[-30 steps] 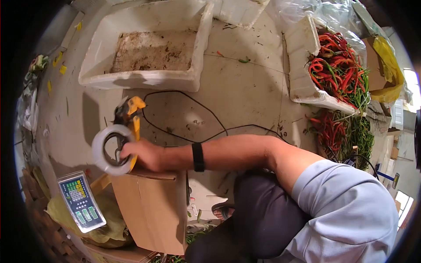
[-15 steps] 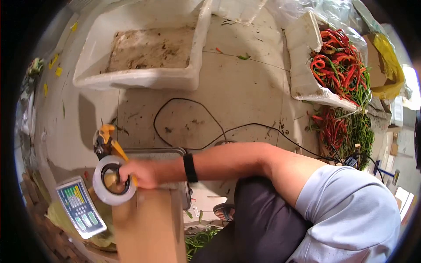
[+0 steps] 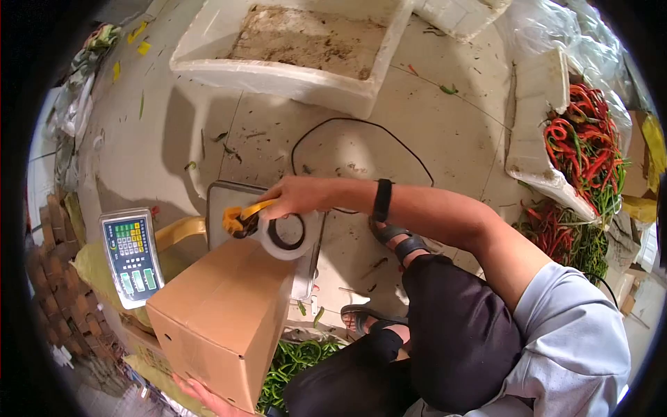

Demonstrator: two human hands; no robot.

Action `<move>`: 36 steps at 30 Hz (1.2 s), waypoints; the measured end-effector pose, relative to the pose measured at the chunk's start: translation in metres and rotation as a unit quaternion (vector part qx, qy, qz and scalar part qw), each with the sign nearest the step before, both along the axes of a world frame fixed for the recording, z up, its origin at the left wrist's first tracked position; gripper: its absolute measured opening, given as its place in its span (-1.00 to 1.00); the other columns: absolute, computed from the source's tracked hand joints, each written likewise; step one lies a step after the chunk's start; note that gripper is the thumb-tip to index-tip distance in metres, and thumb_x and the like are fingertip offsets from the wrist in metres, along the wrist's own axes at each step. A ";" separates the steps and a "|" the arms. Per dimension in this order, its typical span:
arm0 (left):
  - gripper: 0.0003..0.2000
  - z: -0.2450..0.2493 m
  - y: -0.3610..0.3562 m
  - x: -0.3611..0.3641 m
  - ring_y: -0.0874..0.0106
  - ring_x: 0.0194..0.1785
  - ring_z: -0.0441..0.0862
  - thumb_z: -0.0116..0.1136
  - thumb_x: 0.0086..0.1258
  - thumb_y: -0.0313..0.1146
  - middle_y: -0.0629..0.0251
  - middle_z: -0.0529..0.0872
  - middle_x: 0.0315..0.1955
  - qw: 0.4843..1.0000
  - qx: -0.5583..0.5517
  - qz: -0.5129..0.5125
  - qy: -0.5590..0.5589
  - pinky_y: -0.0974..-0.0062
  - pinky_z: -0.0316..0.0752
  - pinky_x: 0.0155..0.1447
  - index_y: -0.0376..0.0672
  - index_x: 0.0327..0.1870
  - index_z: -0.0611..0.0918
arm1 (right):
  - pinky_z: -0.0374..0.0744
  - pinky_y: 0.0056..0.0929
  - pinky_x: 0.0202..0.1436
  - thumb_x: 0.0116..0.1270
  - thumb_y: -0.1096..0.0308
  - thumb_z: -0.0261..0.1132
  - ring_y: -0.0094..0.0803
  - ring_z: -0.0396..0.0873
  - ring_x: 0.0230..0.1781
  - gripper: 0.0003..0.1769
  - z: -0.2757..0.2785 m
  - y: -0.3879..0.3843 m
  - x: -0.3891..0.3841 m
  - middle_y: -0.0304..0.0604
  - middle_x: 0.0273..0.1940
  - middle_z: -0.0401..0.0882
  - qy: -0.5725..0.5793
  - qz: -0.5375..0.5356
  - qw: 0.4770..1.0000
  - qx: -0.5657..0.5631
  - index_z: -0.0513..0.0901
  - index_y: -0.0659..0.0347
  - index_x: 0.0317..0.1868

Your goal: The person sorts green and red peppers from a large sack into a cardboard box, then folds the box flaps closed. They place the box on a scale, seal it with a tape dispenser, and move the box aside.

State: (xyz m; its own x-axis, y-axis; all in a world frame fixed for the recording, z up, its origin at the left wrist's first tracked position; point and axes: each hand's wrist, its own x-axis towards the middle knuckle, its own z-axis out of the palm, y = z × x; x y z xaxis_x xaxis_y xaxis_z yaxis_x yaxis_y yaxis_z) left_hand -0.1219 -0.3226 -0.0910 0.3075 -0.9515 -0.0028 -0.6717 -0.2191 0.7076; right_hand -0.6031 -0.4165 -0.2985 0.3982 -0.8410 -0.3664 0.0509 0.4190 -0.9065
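My right hand point(image 3: 299, 197) is closed round the yellow handle of a tape dispenser point(image 3: 242, 221). Its wide roll of tape hangs just past the far end of a cardboard box point(image 3: 215, 292). The brown box is closed on top and tilts toward me, overlapping the metal platform of a scale point(image 3: 229, 191) in this view. At the bottom, my left hand point(image 3: 205, 399) grips the box's near lower edge, its fingers against the cardboard and partly hidden.
The scale's display panel point(image 3: 132, 257) stands left of the box. Green peppers point(image 3: 295, 361) lie right of it, near my legs. A white foam box point(image 3: 278, 76) sits ahead; another holds red and green chillies point(image 3: 587, 139) at right. A black cable point(image 3: 361, 119) loops across the floor.
My right hand has moved right and up with the tape dispenser, which has turned. The box's near end and my left hand have come into view as the view shifted.
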 end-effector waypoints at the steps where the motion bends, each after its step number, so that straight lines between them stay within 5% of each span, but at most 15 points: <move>1: -0.34 -0.002 0.002 0.016 0.18 0.56 0.12 -0.13 0.64 0.02 0.05 0.08 0.55 0.998 -0.003 -0.032 -0.047 0.22 0.03 0.59 -0.15 0.60 0.08 | 0.52 -0.43 0.10 0.25 -0.09 0.32 -0.36 0.62 -0.07 -0.31 0.002 -0.012 0.013 -0.15 -0.06 0.72 -0.006 0.004 1.000 0.000 0.62 0.16 0.29; 3: -0.36 0.003 0.006 0.000 0.20 0.57 0.09 -0.14 0.65 -0.02 0.06 0.07 0.56 0.999 -0.003 -0.029 -0.040 0.24 0.01 0.60 -0.18 0.59 0.10 | 0.54 -0.43 -0.03 0.26 -0.11 0.31 -0.38 0.59 -0.15 -0.35 0.017 -0.038 0.038 -0.18 -0.11 0.71 -0.015 0.031 0.999 -0.029 0.67 0.15 0.23; 5: -0.36 0.006 0.006 -0.043 0.21 0.59 0.06 -0.14 0.65 -0.02 0.07 0.05 0.57 0.995 -0.018 0.029 0.093 0.24 0.01 0.60 -0.17 0.60 0.08 | 0.53 -0.40 -0.20 0.29 -0.10 0.29 -0.41 0.54 -0.24 -0.39 0.028 -0.058 0.053 -0.18 -0.17 0.69 -0.014 0.052 0.998 -0.022 0.69 0.18 0.18; 7: -0.36 0.014 0.003 -0.077 0.20 0.59 0.05 -0.13 0.64 -0.03 0.09 0.04 0.58 0.992 -0.016 0.061 0.107 0.23 0.00 0.60 -0.16 0.60 0.08 | 0.49 -0.36 -0.31 0.32 -0.09 0.27 -0.44 0.50 -0.31 -0.41 0.026 -0.079 0.067 -0.19 -0.25 0.66 0.068 0.200 0.971 -0.114 0.70 0.20 0.15; 11: -0.34 0.016 0.003 -0.089 0.20 0.59 0.04 -0.12 0.64 -0.01 0.10 0.01 0.58 0.987 -0.023 0.094 0.128 0.21 -0.01 0.61 -0.16 0.60 0.07 | 0.53 -0.32 -0.25 0.36 -0.10 0.26 -0.39 0.50 -0.32 -0.30 0.009 -0.036 0.051 -0.11 -0.26 0.67 0.004 0.196 0.962 -0.191 0.57 0.29 0.30; 13: -0.33 0.013 0.003 -0.070 0.20 0.59 0.03 -0.12 0.64 0.00 0.10 0.00 0.58 0.986 -0.015 0.106 0.124 0.21 -0.02 0.61 -0.17 0.60 0.05 | 0.57 -0.33 -0.04 0.40 -0.07 0.27 -0.33 0.59 -0.16 -0.25 0.023 -0.004 0.023 0.06 -0.08 0.71 0.033 0.280 0.956 -0.077 0.45 0.36 0.38; 15: -0.33 -0.004 -0.001 -0.010 0.21 0.60 0.01 -0.12 0.64 -0.01 0.10 -0.01 0.59 0.987 -0.011 0.064 0.144 0.20 -0.04 0.62 -0.17 0.60 0.05 | 0.53 -0.37 0.16 0.43 -0.04 0.27 -0.30 0.61 0.05 -0.25 0.013 0.042 0.006 0.15 0.11 0.66 -0.022 0.235 0.966 -0.108 0.40 0.35 0.42; 18: -0.35 0.009 -0.014 -0.058 0.22 0.60 0.00 -0.12 0.64 -0.02 0.11 0.00 0.59 0.995 -0.019 0.016 0.094 0.20 -0.05 0.63 -0.14 0.60 0.06 | 0.48 -0.42 0.24 0.44 -0.02 0.29 -0.32 0.59 0.16 -0.26 0.036 0.083 -0.008 0.13 0.19 0.62 -0.019 0.200 0.978 -0.059 0.40 0.33 0.43; 19: -0.35 0.005 -0.014 -0.057 0.22 0.60 0.00 -0.12 0.64 -0.02 0.11 0.00 0.59 0.995 -0.017 0.013 0.099 0.20 -0.05 0.63 -0.14 0.60 0.06 | 0.48 -0.42 0.24 0.44 -0.02 0.29 -0.32 0.59 0.16 -0.26 0.034 0.089 -0.009 0.13 0.19 0.62 -0.014 0.197 0.979 -0.056 0.40 0.33 0.43; 21: -0.36 0.005 -0.013 -0.049 0.21 0.60 0.01 -0.13 0.64 -0.03 0.12 0.00 0.58 0.984 -0.020 0.013 0.176 0.19 -0.06 0.63 -0.13 0.60 0.09 | 0.54 -0.37 -0.29 0.45 0.01 0.28 -0.47 0.53 -0.36 -0.28 0.039 0.100 -0.005 -0.03 -0.25 0.68 0.002 0.196 0.977 -0.087 0.40 0.34 0.42; 27: -0.38 0.008 -0.012 -0.052 0.21 0.59 0.03 -0.12 0.64 -0.05 0.14 0.02 0.58 0.988 -0.011 0.035 0.149 0.19 -0.04 0.62 -0.13 0.59 0.12 | 0.57 -0.34 -0.10 0.46 -0.01 0.26 -0.36 0.59 -0.23 -0.26 0.042 0.135 -0.010 0.15 -0.09 0.69 -0.022 0.220 0.971 -0.088 0.35 0.32 0.45; 29: -0.39 0.006 -0.011 -0.045 0.22 0.59 0.04 -0.12 0.63 -0.06 0.15 0.05 0.57 0.991 -0.006 0.014 0.133 0.20 -0.03 0.62 -0.13 0.59 0.13 | 0.51 -0.23 0.19 0.43 -0.06 0.30 -0.11 0.62 0.15 -0.18 0.031 0.149 -0.003 0.18 0.14 0.63 -0.026 0.200 0.977 -0.071 0.28 0.25 0.51; 33: -0.39 0.007 -0.010 -0.056 0.22 0.57 0.07 -0.10 0.63 -0.06 0.13 0.13 0.52 0.985 -0.021 0.054 0.162 0.21 0.01 0.60 -0.15 0.57 0.14 | 0.52 -0.20 0.20 0.44 -0.09 0.28 -0.07 0.62 0.15 -0.14 0.023 0.165 0.009 0.21 0.14 0.62 0.000 0.186 0.980 -0.073 0.23 0.30 0.52; 36: -0.37 0.012 -0.001 -0.062 0.22 0.55 0.12 -0.08 0.62 -0.03 0.12 0.17 0.50 0.981 -0.003 0.103 0.162 0.20 0.09 0.57 -0.16 0.56 0.15 | 0.57 -0.16 0.03 0.45 -0.08 0.24 0.02 0.67 -0.05 -0.20 0.027 0.162 0.015 0.26 -0.04 0.65 0.011 0.144 0.983 -0.112 0.27 0.24 0.51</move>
State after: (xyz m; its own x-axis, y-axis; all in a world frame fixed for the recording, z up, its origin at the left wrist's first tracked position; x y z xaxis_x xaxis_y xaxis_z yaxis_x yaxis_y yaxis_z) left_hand -0.1844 -0.3236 -0.0786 0.4767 -0.8698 -0.1271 -0.3538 -0.3222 0.8781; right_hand -0.5880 -0.2546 -0.2714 0.6256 -0.7553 -0.1952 -0.0606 0.2024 -0.9774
